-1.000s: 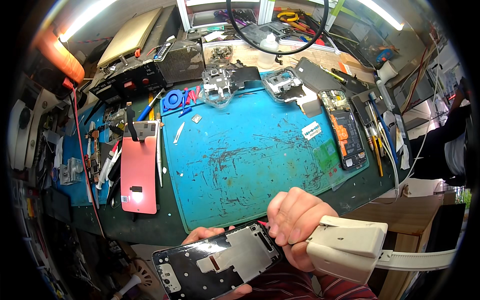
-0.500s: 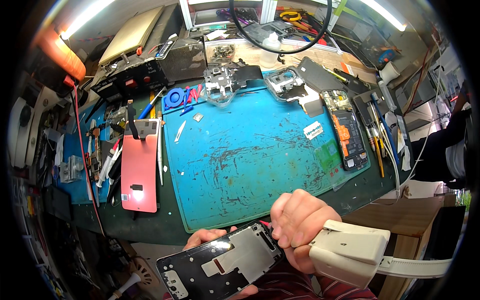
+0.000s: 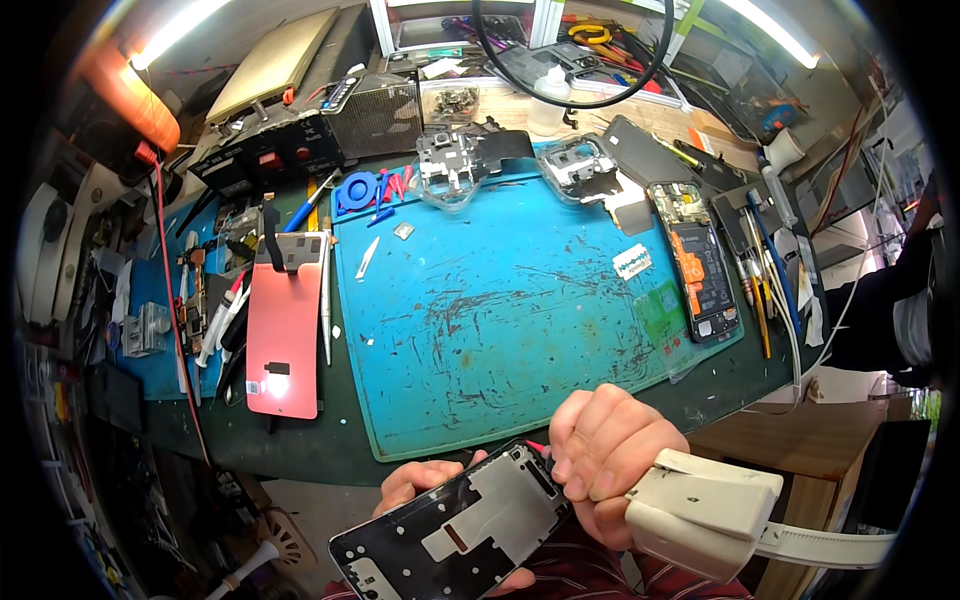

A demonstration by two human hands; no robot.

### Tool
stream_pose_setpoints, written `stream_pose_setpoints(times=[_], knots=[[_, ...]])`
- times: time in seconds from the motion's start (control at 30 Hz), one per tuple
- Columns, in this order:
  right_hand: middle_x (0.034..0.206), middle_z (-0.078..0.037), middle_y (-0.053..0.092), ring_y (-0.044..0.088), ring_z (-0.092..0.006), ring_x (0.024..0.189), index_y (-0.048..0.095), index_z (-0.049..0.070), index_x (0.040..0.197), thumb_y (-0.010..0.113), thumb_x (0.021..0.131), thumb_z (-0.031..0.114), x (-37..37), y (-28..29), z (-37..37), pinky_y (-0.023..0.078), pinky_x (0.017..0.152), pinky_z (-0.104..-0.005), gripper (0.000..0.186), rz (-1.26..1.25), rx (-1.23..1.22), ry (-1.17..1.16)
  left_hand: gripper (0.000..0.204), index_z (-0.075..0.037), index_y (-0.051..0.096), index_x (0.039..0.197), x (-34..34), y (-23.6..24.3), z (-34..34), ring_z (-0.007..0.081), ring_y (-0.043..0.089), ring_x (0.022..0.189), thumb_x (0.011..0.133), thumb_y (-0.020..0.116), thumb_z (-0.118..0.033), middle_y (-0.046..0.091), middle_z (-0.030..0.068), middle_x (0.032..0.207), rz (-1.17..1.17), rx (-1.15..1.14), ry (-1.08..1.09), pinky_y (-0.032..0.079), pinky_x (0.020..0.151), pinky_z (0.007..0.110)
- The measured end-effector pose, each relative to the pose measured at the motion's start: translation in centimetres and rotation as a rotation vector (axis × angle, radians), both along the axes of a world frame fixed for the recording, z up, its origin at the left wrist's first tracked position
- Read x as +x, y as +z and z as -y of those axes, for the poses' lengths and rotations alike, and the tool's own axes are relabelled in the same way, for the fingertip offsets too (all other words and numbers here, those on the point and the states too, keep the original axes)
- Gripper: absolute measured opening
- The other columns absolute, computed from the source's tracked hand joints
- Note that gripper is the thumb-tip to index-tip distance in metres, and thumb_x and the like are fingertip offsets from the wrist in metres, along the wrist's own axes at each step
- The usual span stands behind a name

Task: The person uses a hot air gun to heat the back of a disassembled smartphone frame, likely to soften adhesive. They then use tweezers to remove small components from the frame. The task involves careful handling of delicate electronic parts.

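My left hand [image 3: 415,482] grips a black phone frame [image 3: 492,497] with a silver metal panel, its fingers along the far edge and the thumb at the near edge. The frame is tilted above the near edge of the bench. My right hand [image 3: 618,450] is closed at the frame's far right corner, pinching a small pink pick [image 3: 538,448]; only a bit of the pick shows beside the fingers. A bulky off-white device [image 3: 705,510] with a strap sits at my right wrist.
A blue work mat [image 3: 480,330] lies beyond my hands. On its right are an opened phone [image 3: 692,262] and a razor blade [image 3: 632,262]. A pink phone screen [image 3: 285,335] lies left. Phone parts [image 3: 448,165] line the back, and brushes and tweezers [image 3: 768,270] the right.
The phone frame and both hands have shifted slightly right in the picture, and the bench scene has shifted a little too. Both grips look the same.
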State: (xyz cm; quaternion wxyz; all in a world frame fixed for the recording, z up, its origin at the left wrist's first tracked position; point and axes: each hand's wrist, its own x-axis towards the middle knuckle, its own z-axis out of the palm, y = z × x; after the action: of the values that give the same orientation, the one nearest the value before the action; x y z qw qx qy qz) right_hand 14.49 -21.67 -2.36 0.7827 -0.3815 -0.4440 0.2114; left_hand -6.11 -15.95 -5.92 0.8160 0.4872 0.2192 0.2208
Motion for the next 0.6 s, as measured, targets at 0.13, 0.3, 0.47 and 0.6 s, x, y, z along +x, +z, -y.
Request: stream_pose_setpoints(times=[0.13, 0.3, 0.47, 0.6], knots=[[0.079, -0.001, 0.057, 0.053, -0.0151, 0.069, 0.056, 0.011, 0.086, 0.072, 0.086, 0.011, -0.1, -0.2, 0.0, 0.044, 0.063, -0.0305, 0.016, -0.006, 0.011, 0.008, 0.093, -0.008, 0.042, 0.134, 0.2, -2.7, 0.8, 0.0166, 0.043, 0.128, 0.064, 0.093, -0.043, 0.053, 0.0037, 0.132, 0.162, 0.150, 0.076, 0.036, 0.105, 0.034], [0.079, -0.001, 0.058, 0.053, -0.0150, 0.070, 0.056, 0.012, 0.086, 0.074, 0.087, 0.017, 0.1, -0.6, 0.4, 0.044, 0.063, -0.0303, 0.018, -0.013, 0.003, -0.030, 0.086, -0.012, 0.047, 0.134, 1.6, 2.6, -1.4, 0.0153, 0.044, 0.127, 0.068, 0.089, -0.048, 0.057, 0.0014, 0.131, -0.178, 0.235, -0.246, 0.035, 0.104, 0.033], [0.079, -0.007, 0.061, 0.058, -0.0188, 0.070, 0.062, 0.003, 0.085, 0.078, 0.084, 0.011, -0.3, -0.1, 0.1, 0.047, 0.063, -0.0328, 0.018, -0.066, 0.062, -0.004, 0.080, -0.016, 0.052, 0.132, 2.6, 1.5, 2.6, 0.0147, 0.046, 0.124, 0.070, 0.087, -0.051, 0.058, 0.0007, 0.131, -0.027, 0.291, 0.273, 0.035, 0.102, 0.034], [0.079, -0.007, 0.061, 0.058, -0.0188, 0.070, 0.061, 0.003, 0.085, 0.078, 0.084, 0.013, -0.3, -0.3, 0.1, 0.047, 0.062, -0.0328, 0.019, -0.069, 0.071, -0.006, 0.078, -0.016, 0.055, 0.132, 2.0, 1.1, 1.8, 0.0146, 0.046, 0.122, 0.071, 0.085, -0.054, 0.058, 0.0011, 0.133, -0.065, 0.438, 0.139, 0.034, 0.101, 0.034]])
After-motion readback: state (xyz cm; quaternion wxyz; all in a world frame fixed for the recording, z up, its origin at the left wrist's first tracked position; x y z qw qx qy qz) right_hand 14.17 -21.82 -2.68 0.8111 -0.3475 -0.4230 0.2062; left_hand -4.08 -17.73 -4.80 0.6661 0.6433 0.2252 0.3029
